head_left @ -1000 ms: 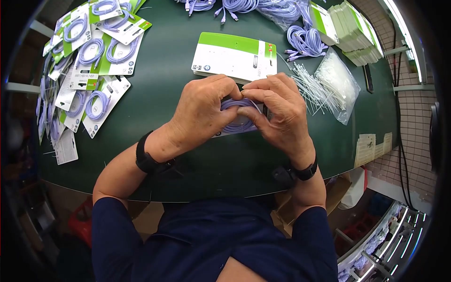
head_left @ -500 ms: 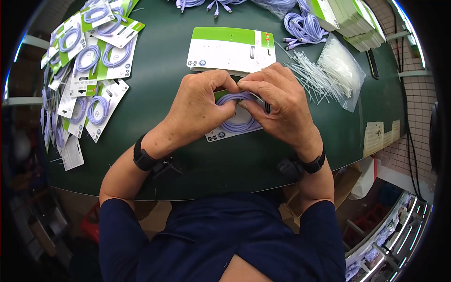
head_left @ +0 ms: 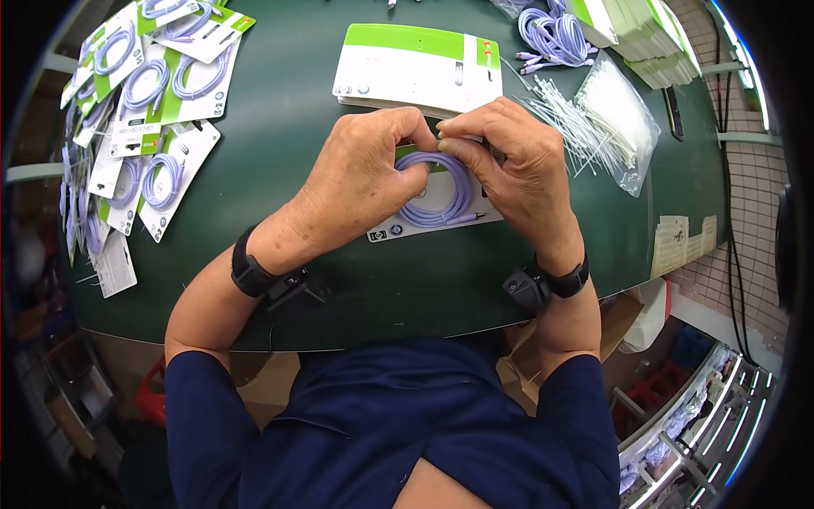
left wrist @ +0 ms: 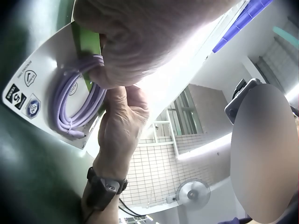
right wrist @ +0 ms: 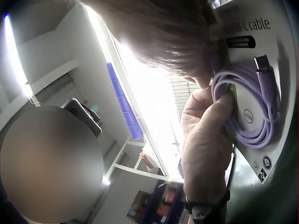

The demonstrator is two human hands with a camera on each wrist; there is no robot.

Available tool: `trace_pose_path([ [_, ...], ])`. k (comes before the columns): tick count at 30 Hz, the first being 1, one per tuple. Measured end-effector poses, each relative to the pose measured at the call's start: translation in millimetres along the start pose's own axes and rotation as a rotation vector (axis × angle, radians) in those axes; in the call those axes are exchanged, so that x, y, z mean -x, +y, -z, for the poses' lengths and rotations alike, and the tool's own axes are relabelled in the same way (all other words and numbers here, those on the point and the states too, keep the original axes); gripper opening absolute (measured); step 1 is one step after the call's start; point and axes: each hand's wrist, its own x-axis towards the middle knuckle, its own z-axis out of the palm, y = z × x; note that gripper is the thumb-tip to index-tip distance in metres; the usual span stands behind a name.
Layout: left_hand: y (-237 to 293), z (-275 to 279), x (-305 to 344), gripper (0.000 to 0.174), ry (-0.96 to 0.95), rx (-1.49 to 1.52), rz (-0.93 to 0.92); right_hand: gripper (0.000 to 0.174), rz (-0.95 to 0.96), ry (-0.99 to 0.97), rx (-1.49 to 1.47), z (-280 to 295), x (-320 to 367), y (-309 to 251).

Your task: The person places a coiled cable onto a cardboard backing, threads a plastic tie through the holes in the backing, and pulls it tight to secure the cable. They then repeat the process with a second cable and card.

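Note:
A coiled lilac USB cable point(head_left: 458, 199) lies against a white and green printed card point(head_left: 380, 233), close above the green tabletop. My left hand point(head_left: 366, 165) grips card and coil at the upper left, its thumb inside the loop, as the right wrist view shows. With thumb and index fingertips together, my right hand point(head_left: 524, 153) pinches at the coil's top; what lies between those fingertips is hidden. A metal-tipped plug point(right wrist: 267, 86) rests along the coil's outer side. Just beyond the hands sits a stack of cards point(head_left: 415, 64).
Many carded cables point(head_left: 144, 85) are piled at the left. Loose white cable ties point(head_left: 568, 127) and a clear bag of ties point(head_left: 612, 114) lie at the right. Behind them are cable bundles point(head_left: 555, 36) and more stacked cards point(head_left: 640, 42). A paper sheet point(head_left: 670, 244) lies near the right edge.
My right hand has drawn off the coil, uncovering its right side and plug. A thin white strip seen by the right fingers earlier no longer shows. Left hand keeps its grip.

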Motion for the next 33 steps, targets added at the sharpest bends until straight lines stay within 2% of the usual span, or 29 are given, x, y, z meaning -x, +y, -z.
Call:
trace_pose_path([
  [5,6,2,1,0.017,-0.023,-0.001,0.047,0.016,-0.135,0.028,-0.096,-3,1,-5],
  [10,0,-1,2,0.014,-0.02,-0.005,0.045,0.014,-0.056,0.043,-0.009,-8,0,-4],
  [13,-2,-1,3,0.013,-0.061,0.037,0.107,0.015,0.008,0.062,0.083,-13,-1,-4],
  [16,-4,-6,5,0.015,-0.064,0.045,0.076,0.016,0.052,0.096,0.166,-14,-3,-5],
  [33,-3,-13,6,0.02,-0.1,0.17,0.111,0.02,0.116,0.155,0.288,-17,-6,-10],
])
